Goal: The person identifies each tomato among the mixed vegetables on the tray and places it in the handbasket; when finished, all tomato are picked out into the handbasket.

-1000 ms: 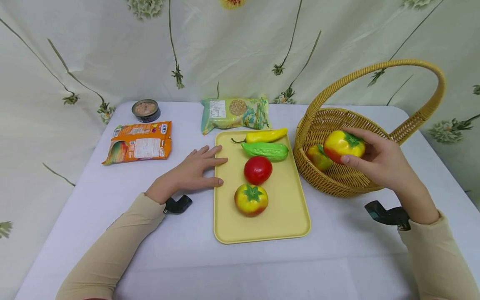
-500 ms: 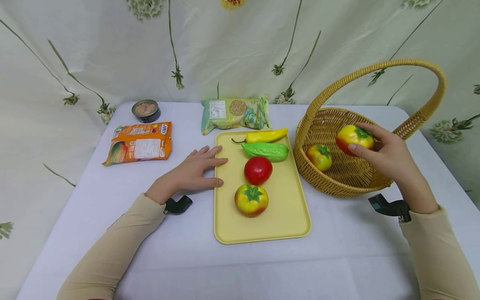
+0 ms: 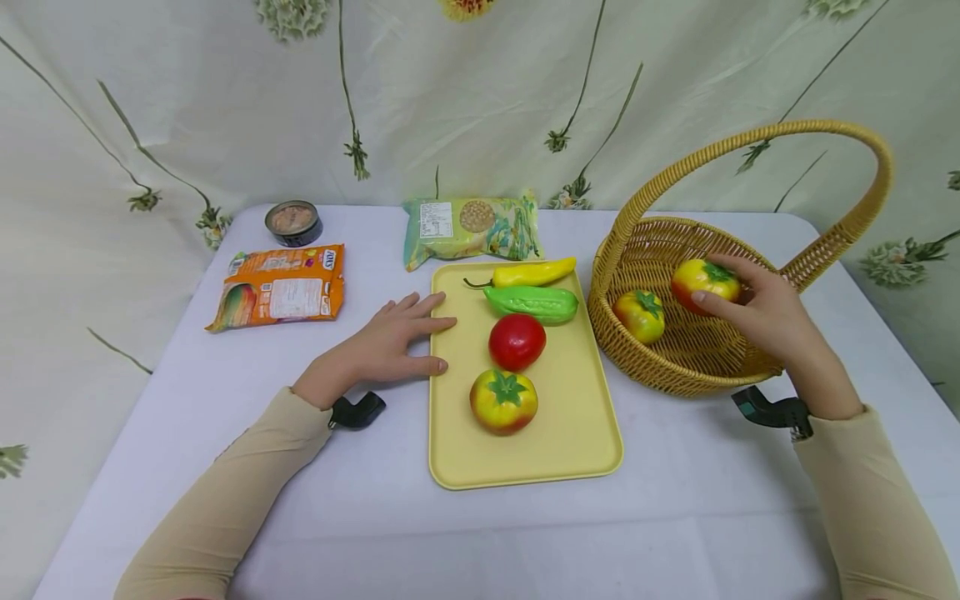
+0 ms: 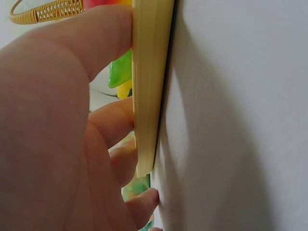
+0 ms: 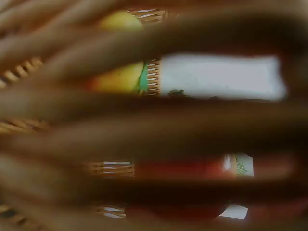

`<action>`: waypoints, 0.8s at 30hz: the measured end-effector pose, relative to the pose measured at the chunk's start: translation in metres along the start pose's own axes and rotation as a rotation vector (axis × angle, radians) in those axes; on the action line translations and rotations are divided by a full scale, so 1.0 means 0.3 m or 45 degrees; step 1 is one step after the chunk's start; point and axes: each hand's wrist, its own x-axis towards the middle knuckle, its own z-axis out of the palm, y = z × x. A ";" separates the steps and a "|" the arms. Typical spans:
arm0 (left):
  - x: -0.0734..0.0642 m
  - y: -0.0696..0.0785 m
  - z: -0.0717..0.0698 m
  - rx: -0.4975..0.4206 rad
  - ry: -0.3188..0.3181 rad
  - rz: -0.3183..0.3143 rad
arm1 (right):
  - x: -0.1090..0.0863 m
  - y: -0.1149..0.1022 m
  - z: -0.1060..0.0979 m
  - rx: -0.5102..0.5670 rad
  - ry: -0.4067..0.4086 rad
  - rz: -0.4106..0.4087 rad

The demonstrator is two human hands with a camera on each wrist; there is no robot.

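My right hand holds a yellow-and-red tomato with a green leafy top, thumb on the near side and fingers behind. It is over the inside of the wicker basket, to the right of a second, similar tomato lying there. Blurred dark bands cover much of the right wrist view. My left hand lies with fingers spread, its thumb and fingertips at the left rim of the yellow tray. On the tray are a third yellow-and-red tomato, a smooth red tomato-like fruit, a green ridged vegetable and a yellow pepper.
Behind the tray lies a green snack bag. An orange packet and a small open can sit at the back left. The basket's tall handle arches behind my right hand. A floral cloth hangs behind the table.
My right hand has carried its tomato rightward within the basket, away from the one lying there, then slightly lower and back left. My left hand has stayed at the tray rim.
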 end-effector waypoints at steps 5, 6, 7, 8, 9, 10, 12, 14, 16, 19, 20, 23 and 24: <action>0.000 0.001 0.001 0.002 0.001 -0.001 | 0.013 0.019 0.015 -0.046 -0.033 -0.028; 0.000 0.001 0.001 0.004 0.003 0.002 | 0.015 0.020 0.017 -0.049 -0.040 -0.034; 0.000 0.000 0.001 0.004 0.004 0.002 | 0.017 0.021 0.020 -0.053 -0.047 -0.039; 0.000 -0.001 0.001 0.004 0.005 0.001 | 0.018 0.020 0.023 -0.055 -0.054 -0.038; -0.001 0.000 0.001 0.007 0.007 0.005 | 0.019 0.020 0.025 -0.060 -0.067 -0.034; -0.001 0.000 0.000 0.004 0.006 0.002 | 0.021 0.020 0.027 -0.060 -0.078 -0.034; 0.000 -0.001 0.000 0.001 0.005 0.000 | 0.023 0.020 0.029 -0.070 -0.099 -0.020; 0.000 0.000 0.000 -0.002 0.004 -0.002 | 0.026 0.022 0.031 -0.082 -0.121 -0.006; 0.000 -0.001 0.000 -0.006 0.005 -0.002 | 0.028 0.024 0.032 -0.097 -0.135 0.001; -0.001 -0.003 0.001 -0.008 0.008 0.001 | 0.032 0.028 0.033 -0.115 -0.156 0.008; -0.001 -0.004 0.001 -0.006 0.010 0.005 | 0.033 0.030 0.033 -0.120 -0.162 0.008; -0.002 -0.005 0.001 -0.002 0.012 0.013 | 0.035 0.034 0.034 -0.139 -0.179 0.011; -0.001 -0.005 0.001 -0.003 0.011 0.014 | 0.036 0.034 0.034 -0.144 -0.183 0.010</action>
